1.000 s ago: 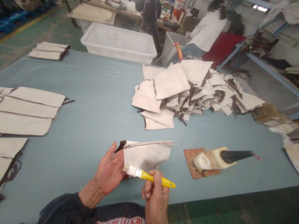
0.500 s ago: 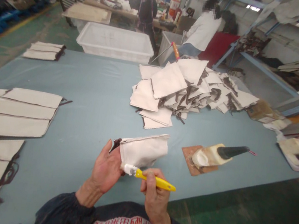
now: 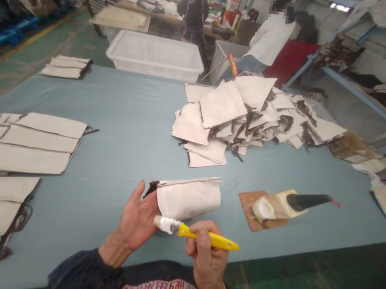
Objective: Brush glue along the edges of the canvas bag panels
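**A:** Watching from the side: the left hand [image 3: 137, 221] cups the folded cream fabric piece [image 3: 188, 197] above the near edge of the blue table [image 3: 127, 119], fingers curled behind it. The brush moved, right?

**B:** Yep. The right hand [image 3: 206, 256] pinches the yellow-handled glue brush [image 3: 197, 233], and its bristles have slid left along the bottom hem since 1 second ago. Looks like that edge is nearly coated. Glue pot [image 3: 274, 207] sits untouched.
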Tool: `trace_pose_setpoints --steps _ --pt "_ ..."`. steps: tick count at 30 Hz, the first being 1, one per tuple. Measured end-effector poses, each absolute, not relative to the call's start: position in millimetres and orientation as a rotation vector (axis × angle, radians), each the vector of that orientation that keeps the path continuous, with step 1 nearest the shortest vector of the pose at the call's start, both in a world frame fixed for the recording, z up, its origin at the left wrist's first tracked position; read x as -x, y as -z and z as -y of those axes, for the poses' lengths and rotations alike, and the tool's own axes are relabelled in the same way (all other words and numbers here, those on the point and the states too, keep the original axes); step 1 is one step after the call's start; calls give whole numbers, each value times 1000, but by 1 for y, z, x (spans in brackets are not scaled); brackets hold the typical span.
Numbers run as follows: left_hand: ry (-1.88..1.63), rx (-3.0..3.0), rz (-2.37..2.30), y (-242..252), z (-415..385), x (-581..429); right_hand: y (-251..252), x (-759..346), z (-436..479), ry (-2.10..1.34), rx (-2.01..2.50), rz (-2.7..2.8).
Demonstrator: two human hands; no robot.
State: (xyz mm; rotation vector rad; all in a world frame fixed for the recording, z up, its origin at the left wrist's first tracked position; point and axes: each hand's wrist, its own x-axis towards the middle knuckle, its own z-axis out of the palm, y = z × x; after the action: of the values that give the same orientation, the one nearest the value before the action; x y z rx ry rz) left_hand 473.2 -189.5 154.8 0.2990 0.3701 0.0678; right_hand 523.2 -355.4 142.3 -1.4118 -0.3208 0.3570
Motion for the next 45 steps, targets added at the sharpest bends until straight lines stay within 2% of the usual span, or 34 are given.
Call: trace_pose_setpoints --steps 6,11,17,25,33,37,41,45 --pt "-86 -347 -367 -155 184 -469 -160 -552 365 -106 1386 208" --pt "-131 -635 -393 -154 188 -461 -171 -568 360 32 1398 332" --pt "-113 -1062 -388 -146 192 -447 -189 -575 352 2 1492 452" --pt "-113 -1363 -455 -145 205 -441 -176 -568 359 -181 1687 604" --pt "-129 -1666 -300 -157 215 -441 -221 -556 364 110 1772 1013" --pt "-215 -1813 -189 -157 216 -443 -225 -537 369 146 1716 1097" --pt "-302 -1772 -219 -154 217 -444 -217 -521 377 253 1606 890" --pt "-318 -1329 -421 -131 222 -458 -209 -538 380 321 1556 589"
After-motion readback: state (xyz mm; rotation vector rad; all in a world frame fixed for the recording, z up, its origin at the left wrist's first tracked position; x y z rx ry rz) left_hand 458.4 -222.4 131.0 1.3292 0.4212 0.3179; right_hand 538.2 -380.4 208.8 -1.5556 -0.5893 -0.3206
